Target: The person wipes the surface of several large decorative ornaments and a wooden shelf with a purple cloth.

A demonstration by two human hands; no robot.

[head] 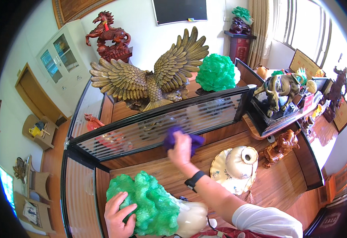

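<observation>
My right hand [180, 150], with a dark band on its wrist, holds a bunched purple cloth [198, 142] against the striped glass partition panel [149, 123]. My left hand [120, 215] rests with spread fingers on the leafy green end of a cabbage-shaped carving [152, 205], whose white stalk end points right. This carving lies on the wooden desk [268, 181] at the bottom of the view. Right of my right forearm, a cream vase [240, 162] stands by a scalloped, gold-rimmed dish [219, 166] with a tassel near it.
Beyond the partition stand a bronze-coloured eagle statue [154, 80], a green carved ball [216, 73] and a reddish horse statue [109, 35]. A bull figure [279, 89] sits on the raised ledge at right, above a brown carved figurine [280, 147]. Black-framed partition edges surround the desk.
</observation>
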